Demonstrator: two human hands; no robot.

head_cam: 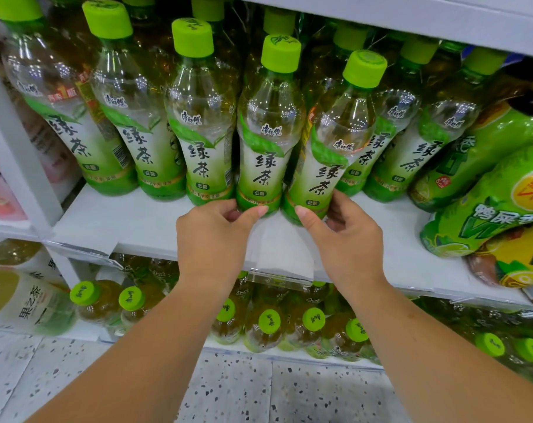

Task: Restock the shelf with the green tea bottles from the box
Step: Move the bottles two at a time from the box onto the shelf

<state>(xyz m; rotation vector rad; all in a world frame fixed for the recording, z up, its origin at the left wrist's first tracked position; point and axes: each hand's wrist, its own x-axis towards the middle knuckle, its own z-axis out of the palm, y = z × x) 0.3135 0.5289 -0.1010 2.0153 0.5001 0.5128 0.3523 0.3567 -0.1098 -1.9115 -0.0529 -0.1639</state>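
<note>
Several green tea bottles with lime caps stand in a row on the white shelf [131, 227]. My left hand [212, 236] grips the base of one upright bottle [266, 138] near the shelf's middle. Just to its right, my right hand [343, 236] grips the base of a second bottle [335, 148], which leans slightly left. Both bottles stand a little in front of the row. The box is out of view.
Larger green and yellow bottles [488, 209] lean at the right end of the shelf. A white divider [12, 154] bounds the left, with pink bottles beyond. The shelf below holds more lime-capped bottles [270, 322]. Speckled floor [228, 392] lies beneath.
</note>
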